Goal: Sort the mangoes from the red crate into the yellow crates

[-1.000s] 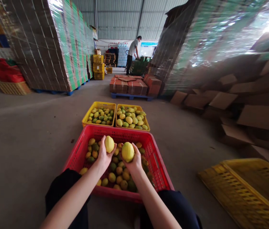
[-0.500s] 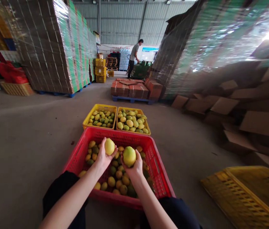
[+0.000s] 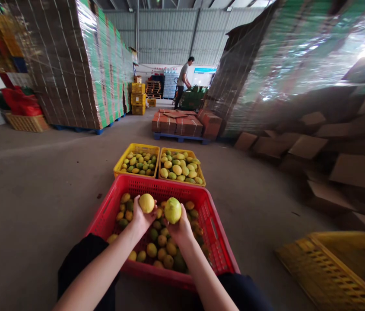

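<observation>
My left hand is closed around a yellow lemon, held above the red crate. Close beside it, my right hand grips a larger greenish-yellow lemon, its pointed end turned toward me. The red plastic crate stands between my knees, with many yellow and green lemons loose on its bottom. Behind its far rim sit two yellow crates, the left one with smaller, greener lemons and the right one with bigger, yellower ones.
An empty-looking yellow crate stands at the lower right. Open cardboard boxes pile up on the right. Wrapped pallet stacks rise on both sides. Flat cartons lie on a blue pallet, and a person stands behind it.
Both lemons have turned in my fingers; the right one now shows its pointed end. My hands stay over the red crate. The view has tilted up slightly.
</observation>
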`<state>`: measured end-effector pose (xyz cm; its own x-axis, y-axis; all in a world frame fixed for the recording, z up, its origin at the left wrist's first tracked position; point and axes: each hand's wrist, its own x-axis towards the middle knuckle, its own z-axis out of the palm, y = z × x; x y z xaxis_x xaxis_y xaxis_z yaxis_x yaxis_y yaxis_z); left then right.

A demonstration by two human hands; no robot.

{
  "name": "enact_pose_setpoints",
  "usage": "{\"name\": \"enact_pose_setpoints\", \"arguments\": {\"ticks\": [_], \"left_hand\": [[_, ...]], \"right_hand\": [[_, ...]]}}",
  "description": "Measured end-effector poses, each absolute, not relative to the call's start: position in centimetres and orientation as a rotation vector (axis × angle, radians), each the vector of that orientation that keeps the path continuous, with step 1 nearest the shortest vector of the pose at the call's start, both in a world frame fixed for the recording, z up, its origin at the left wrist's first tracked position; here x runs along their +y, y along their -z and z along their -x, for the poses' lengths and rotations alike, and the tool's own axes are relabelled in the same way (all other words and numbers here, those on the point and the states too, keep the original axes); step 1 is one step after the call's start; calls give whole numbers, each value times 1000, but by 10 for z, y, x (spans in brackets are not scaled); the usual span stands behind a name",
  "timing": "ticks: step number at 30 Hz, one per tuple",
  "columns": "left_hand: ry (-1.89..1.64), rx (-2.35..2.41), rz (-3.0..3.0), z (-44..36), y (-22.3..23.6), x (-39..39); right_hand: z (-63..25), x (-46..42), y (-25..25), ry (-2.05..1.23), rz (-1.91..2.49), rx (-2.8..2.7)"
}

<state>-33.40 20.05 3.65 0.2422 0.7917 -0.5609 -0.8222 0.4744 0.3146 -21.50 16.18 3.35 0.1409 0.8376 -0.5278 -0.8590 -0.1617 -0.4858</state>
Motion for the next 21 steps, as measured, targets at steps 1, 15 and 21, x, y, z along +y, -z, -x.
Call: {"name": "enact_pose_setpoints", "arguments": {"ticks": [1, 15, 21], "left_hand": [[-1091, 736, 29, 334, -36, 201], [-1046, 778, -10, 334, -44, 198], [-1096, 784, -4, 330, -31, 199]], "right_hand": [[216, 162, -31, -1482, 897, 15], [213, 155, -50, -1521, 891, 118], [217, 158, -42, -1493, 917, 184]]}}
